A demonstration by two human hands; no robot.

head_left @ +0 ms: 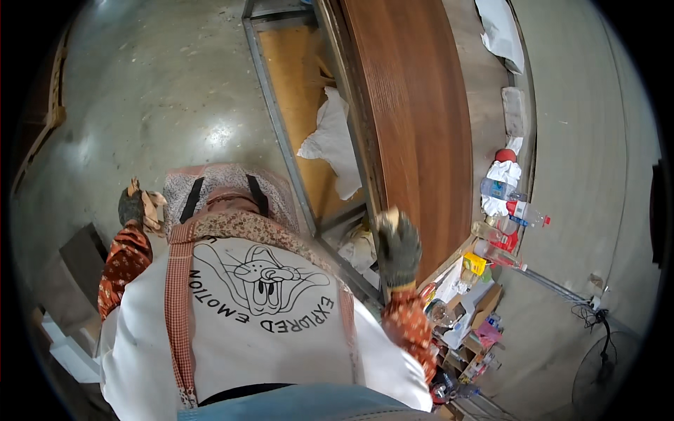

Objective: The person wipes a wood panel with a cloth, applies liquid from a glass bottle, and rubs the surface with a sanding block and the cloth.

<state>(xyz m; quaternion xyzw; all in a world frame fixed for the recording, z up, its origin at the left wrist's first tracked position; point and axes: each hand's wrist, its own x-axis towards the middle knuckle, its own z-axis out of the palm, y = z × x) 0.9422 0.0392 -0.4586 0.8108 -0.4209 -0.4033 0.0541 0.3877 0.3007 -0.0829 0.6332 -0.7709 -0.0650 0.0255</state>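
My left hand (131,204), in a dark glove with bare fingertips, is out at the left beside my apron. It is closed on a crumpled tan piece of paper or cloth (154,210); which of the two I cannot tell. At the near left edge of a long brown wood-grain board (425,133), my right hand (399,247) wears a matching glove. Its fingers point forward, stretched out and slightly blurred, and nothing shows in them. Whether the palm touches the board is hidden. Patterned rust-orange sleeves cover both forearms.
Under the board, a metal frame (277,105) holds a tan panel with torn white sheet (330,144) on it. Plastic bottles (500,188) and wrappers line the right side. Cartons (484,305) sit nearer, with a fan (602,372) beyond. White boxes (70,351) stand low on the left.
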